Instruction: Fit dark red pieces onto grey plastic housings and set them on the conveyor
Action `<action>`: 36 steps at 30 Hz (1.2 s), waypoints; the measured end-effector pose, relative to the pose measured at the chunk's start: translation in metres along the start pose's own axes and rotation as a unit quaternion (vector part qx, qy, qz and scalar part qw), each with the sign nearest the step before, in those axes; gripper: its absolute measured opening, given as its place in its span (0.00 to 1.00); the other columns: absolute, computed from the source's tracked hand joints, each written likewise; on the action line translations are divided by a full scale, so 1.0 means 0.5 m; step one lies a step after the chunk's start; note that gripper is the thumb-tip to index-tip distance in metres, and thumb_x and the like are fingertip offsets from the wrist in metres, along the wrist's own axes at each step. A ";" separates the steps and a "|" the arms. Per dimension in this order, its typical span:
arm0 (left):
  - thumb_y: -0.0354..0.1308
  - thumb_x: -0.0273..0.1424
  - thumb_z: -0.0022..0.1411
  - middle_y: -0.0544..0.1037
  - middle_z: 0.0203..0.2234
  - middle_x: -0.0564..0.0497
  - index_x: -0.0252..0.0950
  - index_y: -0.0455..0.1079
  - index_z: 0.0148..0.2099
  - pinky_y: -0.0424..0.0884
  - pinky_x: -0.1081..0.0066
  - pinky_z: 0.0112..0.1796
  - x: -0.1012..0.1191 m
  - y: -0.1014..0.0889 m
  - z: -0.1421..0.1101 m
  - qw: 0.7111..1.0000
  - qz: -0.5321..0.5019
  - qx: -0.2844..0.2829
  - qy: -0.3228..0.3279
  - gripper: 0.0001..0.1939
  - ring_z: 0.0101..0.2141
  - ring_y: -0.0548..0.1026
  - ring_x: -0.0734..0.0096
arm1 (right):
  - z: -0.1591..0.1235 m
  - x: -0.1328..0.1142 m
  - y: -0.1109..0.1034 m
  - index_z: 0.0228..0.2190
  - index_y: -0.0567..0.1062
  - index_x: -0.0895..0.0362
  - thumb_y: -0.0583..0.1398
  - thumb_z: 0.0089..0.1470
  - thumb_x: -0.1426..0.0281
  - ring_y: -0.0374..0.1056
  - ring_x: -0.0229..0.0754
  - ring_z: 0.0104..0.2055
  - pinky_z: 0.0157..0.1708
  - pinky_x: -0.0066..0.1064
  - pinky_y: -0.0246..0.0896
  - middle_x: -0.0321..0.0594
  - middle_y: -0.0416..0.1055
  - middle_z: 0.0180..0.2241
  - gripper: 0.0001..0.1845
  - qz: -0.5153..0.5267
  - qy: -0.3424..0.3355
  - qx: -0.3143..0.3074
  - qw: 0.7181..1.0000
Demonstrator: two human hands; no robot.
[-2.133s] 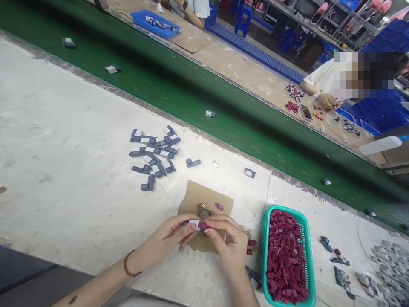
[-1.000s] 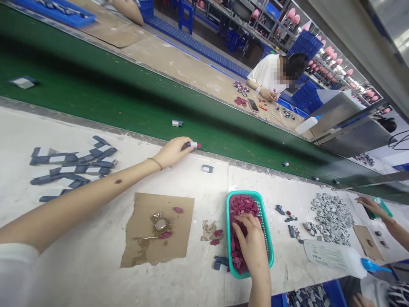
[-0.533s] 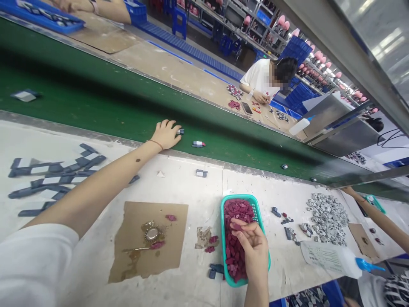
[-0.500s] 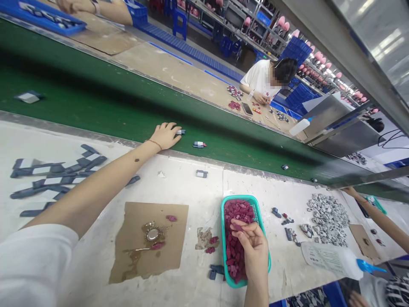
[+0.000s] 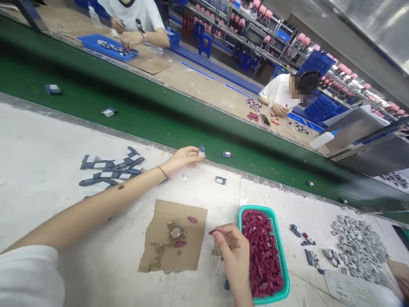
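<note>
Near the edge of the green belt, my left hand (image 5: 184, 159) pinches a small dark blue and white block (image 5: 201, 151), lifted off the belt. My right hand (image 5: 232, 250) closes its fingertips on a small dark red piece (image 5: 212, 232), just left of the teal basket (image 5: 285, 273). Many red pieces (image 5: 262, 251) fill that basket. To the left lies brown cardboard (image 5: 153, 256) with a round metal cap (image 5: 175, 232), wet brown stains and two red pieces on it. Part of a torn scrap is hidden behind my right hand.
Dark blue and white blocks (image 5: 111, 168) lie in rows on the left. A green belt (image 5: 153, 123) carries several blocks. At right are a heap of grey-white pieces (image 5: 361, 245) and a lying white bottle (image 5: 348, 288). Two people sit across the belt; another hand shows at far right.
My left hand has picked the blue and white block off the belt and drawn it nearer. My right hand has moved left out of the basket with a red piece. The camera view has shifted.
</note>
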State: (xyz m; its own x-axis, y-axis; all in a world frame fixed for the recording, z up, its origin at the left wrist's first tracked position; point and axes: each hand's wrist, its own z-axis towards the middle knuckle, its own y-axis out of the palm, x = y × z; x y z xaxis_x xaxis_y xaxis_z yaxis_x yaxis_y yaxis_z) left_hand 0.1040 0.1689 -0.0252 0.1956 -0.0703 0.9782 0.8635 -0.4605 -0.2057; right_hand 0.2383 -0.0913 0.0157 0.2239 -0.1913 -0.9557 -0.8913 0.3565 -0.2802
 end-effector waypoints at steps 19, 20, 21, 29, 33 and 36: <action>0.72 0.43 0.40 0.82 0.34 0.47 0.38 0.78 0.34 0.71 0.67 0.35 0.001 -0.047 -0.380 0.944 -0.221 0.064 -0.237 0.19 0.35 0.77 0.59 | 0.026 0.032 0.150 0.22 0.64 0.52 0.49 0.61 0.72 0.64 0.41 0.24 0.24 0.29 0.56 0.35 0.67 0.21 0.15 -0.283 -0.207 -0.188 0.918; 0.73 0.43 0.39 0.82 0.33 0.48 0.39 0.78 0.34 0.71 0.67 0.36 -0.002 -0.043 -0.385 0.937 -0.237 0.079 -0.243 0.19 0.34 0.76 0.60 | 0.026 0.031 0.151 0.22 0.63 0.52 0.49 0.61 0.71 0.64 0.40 0.24 0.24 0.29 0.55 0.35 0.66 0.21 0.15 -0.285 -0.214 -0.188 0.915; 0.73 0.42 0.38 0.82 0.32 0.49 0.39 0.79 0.34 0.71 0.67 0.36 -0.003 -0.039 -0.390 0.931 -0.253 0.092 -0.247 0.19 0.34 0.76 0.61 | 0.027 0.030 0.152 0.22 0.63 0.52 0.49 0.61 0.71 0.64 0.41 0.24 0.24 0.29 0.55 0.35 0.66 0.20 0.15 -0.288 -0.219 -0.185 0.914; 0.75 0.40 0.40 0.80 0.31 0.52 0.38 0.78 0.35 0.72 0.74 0.31 0.000 -0.005 -0.417 0.855 -0.427 0.076 -0.285 0.19 0.30 0.75 0.70 | 0.027 0.034 0.155 0.22 0.65 0.53 0.49 0.59 0.72 0.65 0.41 0.25 0.25 0.29 0.57 0.37 0.67 0.22 0.14 -0.245 -0.191 -0.184 0.933; 0.76 0.38 0.39 0.80 0.31 0.51 0.37 0.79 0.36 0.73 0.74 0.35 -0.008 0.008 -0.426 0.830 -0.462 0.056 -0.309 0.20 0.31 0.76 0.71 | 0.030 0.035 0.145 0.25 0.69 0.54 0.54 0.59 0.65 0.64 0.39 0.23 0.23 0.28 0.59 0.36 0.69 0.21 0.13 -0.097 -0.089 -0.177 0.975; 0.76 0.39 0.39 0.80 0.30 0.51 0.38 0.79 0.36 0.74 0.74 0.35 -0.015 0.015 -0.433 0.841 -0.446 0.049 -0.303 0.21 0.31 0.76 0.70 | 0.033 0.035 0.138 0.26 0.71 0.55 0.60 0.55 0.56 0.62 0.36 0.19 0.19 0.27 0.60 0.33 0.68 0.18 0.15 0.070 0.014 -0.150 0.986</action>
State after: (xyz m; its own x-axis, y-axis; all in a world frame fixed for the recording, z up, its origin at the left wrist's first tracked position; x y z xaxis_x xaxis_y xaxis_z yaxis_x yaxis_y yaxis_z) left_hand 0.0083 -0.0255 -0.0279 -0.3747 0.7420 0.5559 0.8210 -0.0130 0.5707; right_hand 0.1872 -0.0550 -0.0218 0.0840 -0.1861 -0.9789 -0.9901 0.0954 -0.1031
